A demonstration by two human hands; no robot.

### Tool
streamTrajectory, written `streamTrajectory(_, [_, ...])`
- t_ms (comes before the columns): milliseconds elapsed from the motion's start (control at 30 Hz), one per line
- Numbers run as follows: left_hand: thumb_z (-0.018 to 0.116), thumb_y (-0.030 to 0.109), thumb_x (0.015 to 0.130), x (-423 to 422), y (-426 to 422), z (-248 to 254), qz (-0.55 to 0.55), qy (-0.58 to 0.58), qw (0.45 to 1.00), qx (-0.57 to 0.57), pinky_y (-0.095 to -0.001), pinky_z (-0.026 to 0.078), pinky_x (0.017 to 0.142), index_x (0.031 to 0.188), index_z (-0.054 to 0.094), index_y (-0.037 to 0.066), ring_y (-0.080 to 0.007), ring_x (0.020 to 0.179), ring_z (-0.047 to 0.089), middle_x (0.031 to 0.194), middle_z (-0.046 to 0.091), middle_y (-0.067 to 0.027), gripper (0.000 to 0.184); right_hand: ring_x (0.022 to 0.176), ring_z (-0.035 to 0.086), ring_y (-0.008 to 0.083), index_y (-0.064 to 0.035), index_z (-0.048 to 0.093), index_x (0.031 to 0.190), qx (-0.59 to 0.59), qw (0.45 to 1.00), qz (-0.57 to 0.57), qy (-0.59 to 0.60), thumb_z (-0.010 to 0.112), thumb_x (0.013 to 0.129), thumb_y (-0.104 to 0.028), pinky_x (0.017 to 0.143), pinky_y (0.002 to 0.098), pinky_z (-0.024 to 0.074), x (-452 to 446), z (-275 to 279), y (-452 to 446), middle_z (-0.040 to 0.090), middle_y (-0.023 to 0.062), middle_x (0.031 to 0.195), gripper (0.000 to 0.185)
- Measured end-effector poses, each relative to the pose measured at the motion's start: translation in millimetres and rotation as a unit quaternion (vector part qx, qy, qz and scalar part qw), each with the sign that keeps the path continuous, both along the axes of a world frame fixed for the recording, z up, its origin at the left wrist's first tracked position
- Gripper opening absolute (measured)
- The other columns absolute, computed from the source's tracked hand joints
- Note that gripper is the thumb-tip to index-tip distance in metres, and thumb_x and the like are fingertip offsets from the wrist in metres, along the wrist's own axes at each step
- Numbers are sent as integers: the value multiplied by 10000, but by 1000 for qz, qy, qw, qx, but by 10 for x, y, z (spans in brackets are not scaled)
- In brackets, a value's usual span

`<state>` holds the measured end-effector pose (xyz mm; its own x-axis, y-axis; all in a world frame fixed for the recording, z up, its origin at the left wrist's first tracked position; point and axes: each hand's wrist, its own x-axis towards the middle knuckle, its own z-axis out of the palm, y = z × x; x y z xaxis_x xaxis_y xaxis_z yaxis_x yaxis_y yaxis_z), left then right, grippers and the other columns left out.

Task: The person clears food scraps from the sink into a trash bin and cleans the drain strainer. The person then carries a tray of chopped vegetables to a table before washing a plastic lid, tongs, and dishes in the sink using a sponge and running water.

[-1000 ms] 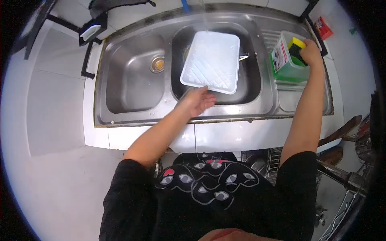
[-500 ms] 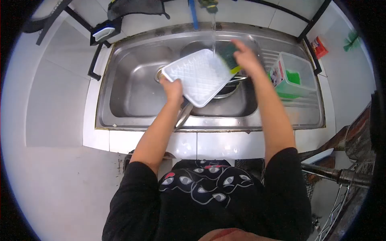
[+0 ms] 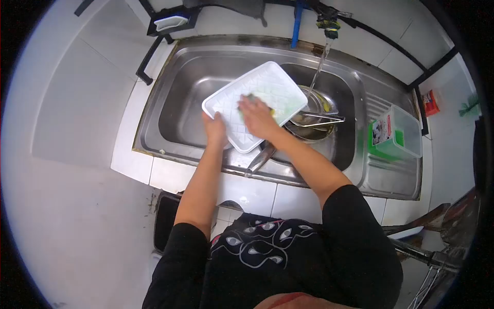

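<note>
A white plastic tray (image 3: 280, 85) with a ridged bottom is tilted over the double sink. My left hand (image 3: 215, 129) grips its lower left edge, fingers wrapped under it. My right hand (image 3: 256, 117) presses a green and yellow scouring sponge (image 3: 250, 97) onto the tray's inner face; most of the sponge is hidden under the fingers. Greenish suds show on the tray's right part. Below it in the right basin lie a pan with its handle (image 3: 261, 158) sticking out over the front rim, and metal dishes (image 3: 314, 121).
Water runs from the faucet (image 3: 328, 28) into the right basin. A clear plastic container (image 3: 404, 134) with green inside stands on the drainboard. A blue pipe (image 3: 297, 26) rises behind the sink. A soap holder (image 3: 171, 22) hangs on the rack at back left.
My right hand has moved left with the sponge, from beside the tray's right edge onto its middle. My left hand keeps hold of the tray. The view has turned and shifted.
</note>
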<state>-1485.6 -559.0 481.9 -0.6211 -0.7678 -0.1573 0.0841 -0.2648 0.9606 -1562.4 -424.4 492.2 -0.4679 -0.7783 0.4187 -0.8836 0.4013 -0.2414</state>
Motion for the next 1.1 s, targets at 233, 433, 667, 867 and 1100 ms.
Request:
streamTrajectory(233, [427,-13,829,9,-69,-186,-22,13,1000,-18,-371,425,845,1209,306,54,-254,997,501,1137,463,-150,405,1255,252,381,-287,510,1181,67,984,-167,13,492,820,-311,993,555,205,-579,139,-136,278,109,1386,362])
streamTrajectory(433, [403,16,861,-72,-43,-196,-37,58,994,82,-384,414,861,1227,301,67,-249,1013,495,1158,452,-138,383,1217,306,390,-178,436,1247,-4,965,-259,24,423,835,-284,939,524,301,-710,-65,-348,314,157,1351,425])
streamTrajectory(667, [397,78,890,-36,5,-128,-69,46,995,60,-377,429,840,1200,319,78,-229,996,500,1152,452,-130,320,1243,273,366,-182,386,1270,46,997,-65,17,480,812,-241,976,556,241,-158,131,-452,283,129,1365,471])
streamTrajectory(867, [397,113,897,-51,-17,-124,-65,30,996,49,-348,435,817,1200,330,72,-216,967,509,1125,474,-128,313,1257,252,364,-145,299,1323,-6,970,-244,3,418,849,-331,971,555,247,-695,-34,-481,247,125,1392,523])
streamTrajectory(1100, [370,120,901,50,-34,54,-13,11,999,37,-331,428,796,1167,382,60,-210,931,520,1067,509,-126,273,1278,208,356,-178,317,1317,76,995,57,-38,408,863,-239,997,507,243,183,116,-265,200,105,1408,467])
